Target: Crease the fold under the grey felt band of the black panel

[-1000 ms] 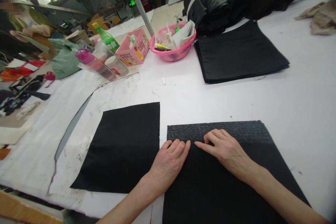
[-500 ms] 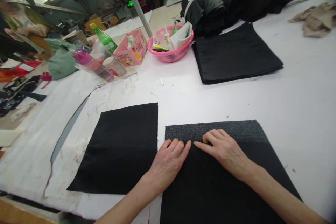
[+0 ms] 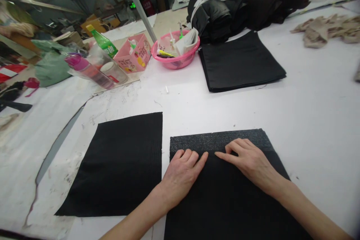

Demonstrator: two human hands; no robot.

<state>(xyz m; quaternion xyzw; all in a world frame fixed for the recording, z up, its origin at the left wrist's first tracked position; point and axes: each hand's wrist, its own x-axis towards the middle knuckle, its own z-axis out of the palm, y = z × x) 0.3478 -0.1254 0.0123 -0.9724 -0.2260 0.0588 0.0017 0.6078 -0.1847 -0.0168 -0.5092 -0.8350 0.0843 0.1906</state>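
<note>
A black fabric panel point(image 3: 225, 198) lies flat in front of me, with a speckled grey strip point(image 3: 197, 140) along its far edge. My left hand point(image 3: 182, 172) rests on it at the strip's lower border, fingers slightly bent and thumb stretched to the right. On the same border, a little to the right, my right hand point(image 3: 250, 159) touches the cloth with bent fingers, its thumb pointing left and apart from them. The thumb tips are close but do not meet. Left of this panel lies another black fabric piece point(image 3: 123, 165), touched by neither hand.
Behind are a stack of black fabric panels point(image 3: 242, 63), tied dark bundles point(image 3: 216, 15) and a pink basin point(image 3: 180, 62) of small items. A pink box point(image 3: 133, 54), green bottle point(image 3: 102, 41) and purple-capped bottle point(image 3: 90, 71) stand back left. Beige cloth point(image 3: 317, 32) lies far right.
My right hand has slid slightly right along the strip's border, widening the gap between the thumbs. My left hand stays near the same place. The view has shifted a little, moving the background left.
</note>
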